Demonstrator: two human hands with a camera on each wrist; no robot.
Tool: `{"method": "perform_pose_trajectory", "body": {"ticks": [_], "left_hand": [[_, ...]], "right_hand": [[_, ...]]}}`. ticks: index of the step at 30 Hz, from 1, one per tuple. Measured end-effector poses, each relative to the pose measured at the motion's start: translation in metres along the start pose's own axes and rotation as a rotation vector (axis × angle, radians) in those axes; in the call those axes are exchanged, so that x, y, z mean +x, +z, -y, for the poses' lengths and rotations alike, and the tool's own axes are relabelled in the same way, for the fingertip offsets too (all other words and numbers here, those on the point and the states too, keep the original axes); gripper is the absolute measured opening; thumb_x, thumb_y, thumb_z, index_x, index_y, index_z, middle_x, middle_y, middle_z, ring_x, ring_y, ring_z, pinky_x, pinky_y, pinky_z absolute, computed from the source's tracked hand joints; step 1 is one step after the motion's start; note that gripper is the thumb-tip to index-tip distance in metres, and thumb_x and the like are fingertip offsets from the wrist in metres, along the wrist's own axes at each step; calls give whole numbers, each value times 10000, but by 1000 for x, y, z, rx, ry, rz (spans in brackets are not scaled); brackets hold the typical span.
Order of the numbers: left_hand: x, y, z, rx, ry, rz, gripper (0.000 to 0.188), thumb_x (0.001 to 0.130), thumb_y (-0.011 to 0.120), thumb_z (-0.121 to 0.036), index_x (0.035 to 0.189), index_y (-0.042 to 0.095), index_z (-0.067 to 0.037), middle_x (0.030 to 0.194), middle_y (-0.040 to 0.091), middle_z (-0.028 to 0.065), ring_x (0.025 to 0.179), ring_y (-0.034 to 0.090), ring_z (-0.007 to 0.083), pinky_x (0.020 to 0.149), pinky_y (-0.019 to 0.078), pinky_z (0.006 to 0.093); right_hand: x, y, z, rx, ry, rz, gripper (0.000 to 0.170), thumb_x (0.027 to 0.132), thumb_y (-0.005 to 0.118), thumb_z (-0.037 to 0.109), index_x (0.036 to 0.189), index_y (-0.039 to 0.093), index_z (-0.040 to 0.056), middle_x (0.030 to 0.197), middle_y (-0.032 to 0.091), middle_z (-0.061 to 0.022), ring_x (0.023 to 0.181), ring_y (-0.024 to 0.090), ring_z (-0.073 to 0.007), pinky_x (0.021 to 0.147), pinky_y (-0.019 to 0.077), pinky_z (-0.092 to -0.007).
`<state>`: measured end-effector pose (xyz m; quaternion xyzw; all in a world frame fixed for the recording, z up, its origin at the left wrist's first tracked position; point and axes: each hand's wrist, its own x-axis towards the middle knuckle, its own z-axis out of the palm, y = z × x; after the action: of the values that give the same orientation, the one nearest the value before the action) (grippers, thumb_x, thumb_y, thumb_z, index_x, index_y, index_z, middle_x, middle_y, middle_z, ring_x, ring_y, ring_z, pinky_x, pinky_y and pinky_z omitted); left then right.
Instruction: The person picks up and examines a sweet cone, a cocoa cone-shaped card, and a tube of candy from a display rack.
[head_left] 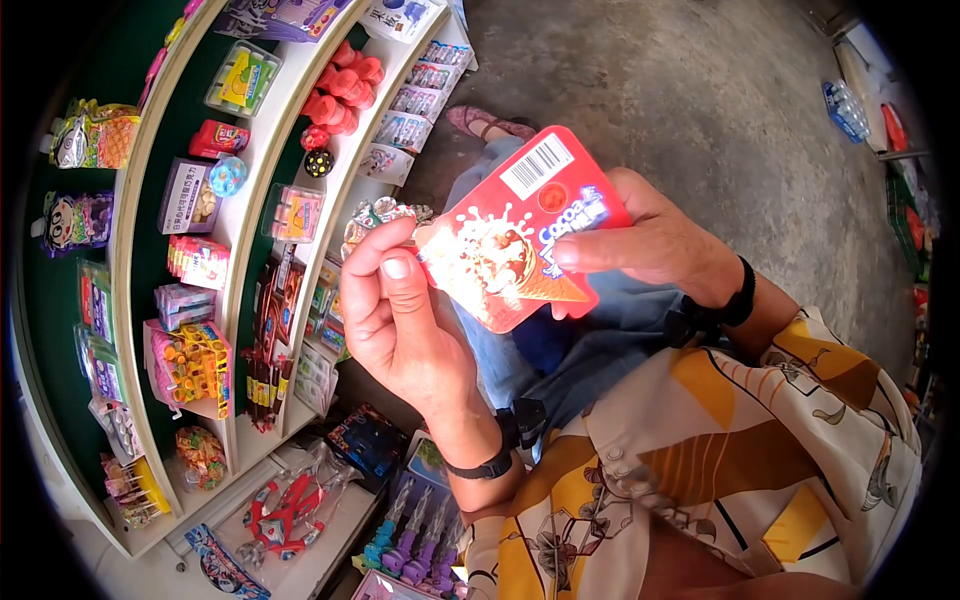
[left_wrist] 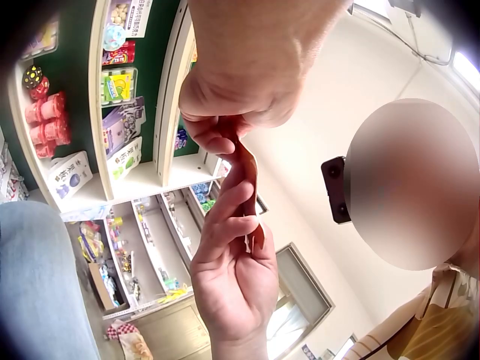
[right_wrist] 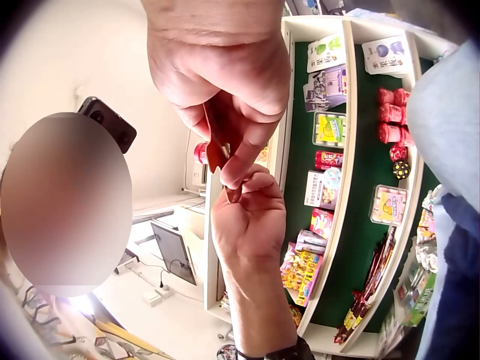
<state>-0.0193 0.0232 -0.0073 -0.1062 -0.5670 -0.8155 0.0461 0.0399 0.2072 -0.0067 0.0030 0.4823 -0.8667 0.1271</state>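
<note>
A red packet (head_left: 520,240) with an ice-cream cone picture, a barcode and the word "Cocoa" is held up between both hands in the head view. My right hand (head_left: 665,240) grips its right end, thumb on the printed face. At the packet's left edge, my left hand (head_left: 410,320) pinches a corner between thumb and fingers. In the left wrist view the packet (left_wrist: 246,172) shows edge-on, the left hand (left_wrist: 244,75) above and the right hand (left_wrist: 236,285) below. The right wrist view shows the packet (right_wrist: 216,142) edge-on too, under the right hand (right_wrist: 217,60).
Curved white shelves (head_left: 262,130) with sweets and small toys stand at the left. Below them lie a bagged red toy (head_left: 290,515) and purple and teal items (head_left: 410,535). Concrete floor (head_left: 720,110) stretches beyond the hands; a pack of bottles (head_left: 846,110) is at far right.
</note>
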Motion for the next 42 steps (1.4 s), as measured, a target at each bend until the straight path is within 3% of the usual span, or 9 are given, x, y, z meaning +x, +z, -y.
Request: {"method": "perform_pose_trajectory", "body": {"ticks": [16, 22, 31, 40, 42], "left_hand": [[-1, -2, 1, -12, -21, -1, 208, 945, 561, -119, 1049, 591, 59, 967, 620, 80, 850, 546, 91, 807, 422, 213], [-1, -2, -1, -11, 4, 11, 212, 946, 560, -122, 1048, 588, 61, 986, 621, 90, 862, 549, 96, 820, 421, 217], [-3, -2, -3, -3, 13, 18, 213, 945, 562, -127, 1038, 588, 62, 978, 615, 88, 865, 545, 102, 826, 417, 222], [-3, -6, 0, -63, -1, 18, 256, 950, 563, -173, 1055, 575, 60, 974, 614, 95, 838, 558, 114, 815, 430, 233], [-2, -4, 4, -145, -35, -20, 280, 954, 559, -198, 1068, 568, 57, 976, 618, 99, 852, 570, 120, 807, 441, 240]], "right_hand": [[-1, 0, 1, -33, 32, 19, 266, 875, 641, 112, 1095, 615, -37, 974, 652, -53, 885, 596, -105, 782, 482, -274], [-1, 4, -1, -120, -54, -34, 257, 880, 631, 98, 1091, 606, -47, 953, 644, -68, 837, 600, -119, 735, 497, -297], [-2, 2, -2, -86, -64, 28, 277, 878, 642, 120, 1099, 600, -41, 968, 633, -54, 862, 586, -117, 758, 482, -296], [-7, 12, 10, -100, -7, -29, 258, 879, 642, 126, 1081, 612, -32, 950, 630, -42, 886, 578, -114, 788, 469, -281], [-4, 11, 17, -64, 9, -2, 277, 869, 611, 59, 1121, 577, -51, 1008, 646, -92, 860, 630, -167, 735, 515, -311]]}}
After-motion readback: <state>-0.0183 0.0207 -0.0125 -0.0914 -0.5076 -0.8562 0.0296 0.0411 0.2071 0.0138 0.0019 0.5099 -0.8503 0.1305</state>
